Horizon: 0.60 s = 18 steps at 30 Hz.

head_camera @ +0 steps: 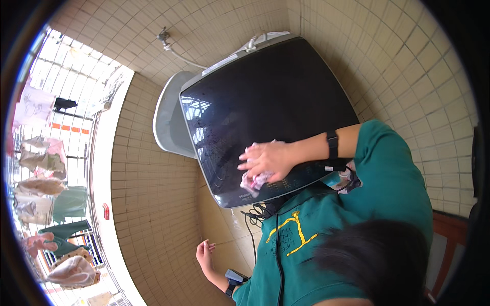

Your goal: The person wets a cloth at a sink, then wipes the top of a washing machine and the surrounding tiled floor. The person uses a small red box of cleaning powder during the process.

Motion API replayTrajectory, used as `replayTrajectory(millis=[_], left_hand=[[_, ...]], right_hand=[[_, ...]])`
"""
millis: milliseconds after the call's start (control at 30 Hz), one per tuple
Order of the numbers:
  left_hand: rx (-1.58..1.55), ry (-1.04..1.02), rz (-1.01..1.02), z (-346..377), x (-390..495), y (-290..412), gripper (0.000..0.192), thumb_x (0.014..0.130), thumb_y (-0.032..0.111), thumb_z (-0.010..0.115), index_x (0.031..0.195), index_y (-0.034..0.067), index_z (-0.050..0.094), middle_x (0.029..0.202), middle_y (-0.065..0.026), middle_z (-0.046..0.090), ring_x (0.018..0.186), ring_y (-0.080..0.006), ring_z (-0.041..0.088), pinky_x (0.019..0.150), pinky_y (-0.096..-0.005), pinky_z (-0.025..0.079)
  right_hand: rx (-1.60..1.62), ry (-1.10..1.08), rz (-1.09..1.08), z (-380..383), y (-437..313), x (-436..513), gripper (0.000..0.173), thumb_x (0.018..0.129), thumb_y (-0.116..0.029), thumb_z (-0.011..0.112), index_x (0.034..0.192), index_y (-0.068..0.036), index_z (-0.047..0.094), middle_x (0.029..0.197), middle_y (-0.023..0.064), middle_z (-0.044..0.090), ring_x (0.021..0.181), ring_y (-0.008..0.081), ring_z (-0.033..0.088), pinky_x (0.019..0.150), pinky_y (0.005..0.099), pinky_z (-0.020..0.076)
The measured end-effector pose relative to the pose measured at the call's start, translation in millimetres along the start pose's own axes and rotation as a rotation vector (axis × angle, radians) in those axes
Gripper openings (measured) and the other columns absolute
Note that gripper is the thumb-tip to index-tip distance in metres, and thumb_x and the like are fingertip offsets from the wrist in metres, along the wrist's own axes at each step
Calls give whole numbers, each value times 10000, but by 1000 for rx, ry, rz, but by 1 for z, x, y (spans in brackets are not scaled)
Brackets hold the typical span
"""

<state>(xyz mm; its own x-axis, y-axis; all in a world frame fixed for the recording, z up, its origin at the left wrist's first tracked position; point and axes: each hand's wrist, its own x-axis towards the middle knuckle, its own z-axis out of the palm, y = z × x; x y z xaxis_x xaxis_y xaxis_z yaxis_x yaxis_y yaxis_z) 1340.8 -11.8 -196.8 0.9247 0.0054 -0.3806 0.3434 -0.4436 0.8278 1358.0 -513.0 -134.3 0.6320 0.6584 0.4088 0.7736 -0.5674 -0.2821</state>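
Note:
My right hand [270,158] presses a crumpled pink-and-white cloth [252,185] against the dark glossy lid [264,95] of a Haier top-loading washing machine. Its fingers are spread over the cloth, near the front edge and the control markings [285,185]. Smudges or wet marks [212,147] show on the lid's left part, among window reflections. Away from the machine, my left hand [206,254] hangs low over the tiled floor. Its fingers are loosely bent, and nothing is seen in them.
A grey plastic basin [164,118] stands behind the machine's left side. A hose [183,59] runs from a wall tap [163,35]. Black cable [252,220] dangles by my shirt. Tiled walls [157,183] close in, and laundry [71,202] hangs by the barred window.

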Motion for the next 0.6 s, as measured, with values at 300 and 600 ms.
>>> replayTrajectory(millis=[300, 600], left_hand=[[81, -97, -1, 21, 17, 33, 224, 932, 240, 533, 1003, 41, 606, 786, -55, 663, 669, -87, 586, 607, -200, 424], [34, 62, -154, 9, -55, -31, 224, 924, 255, 542, 1002, 59, 619, 797, -44, 669, 697, -86, 599, 603, -199, 401]], right_hand=[[-422, 386, 984, -102, 162, -108, 512, 757, -512, 593, 1102, -134, 604, 1280, 166, 501, 1162, 352, 480, 967, 425, 394], [-640, 419, 1383, -101, 256, -152, 666, 795, -622, 455, 1235, -127, 527, 1256, 121, 519, 1162, 343, 472, 993, 398, 366]])
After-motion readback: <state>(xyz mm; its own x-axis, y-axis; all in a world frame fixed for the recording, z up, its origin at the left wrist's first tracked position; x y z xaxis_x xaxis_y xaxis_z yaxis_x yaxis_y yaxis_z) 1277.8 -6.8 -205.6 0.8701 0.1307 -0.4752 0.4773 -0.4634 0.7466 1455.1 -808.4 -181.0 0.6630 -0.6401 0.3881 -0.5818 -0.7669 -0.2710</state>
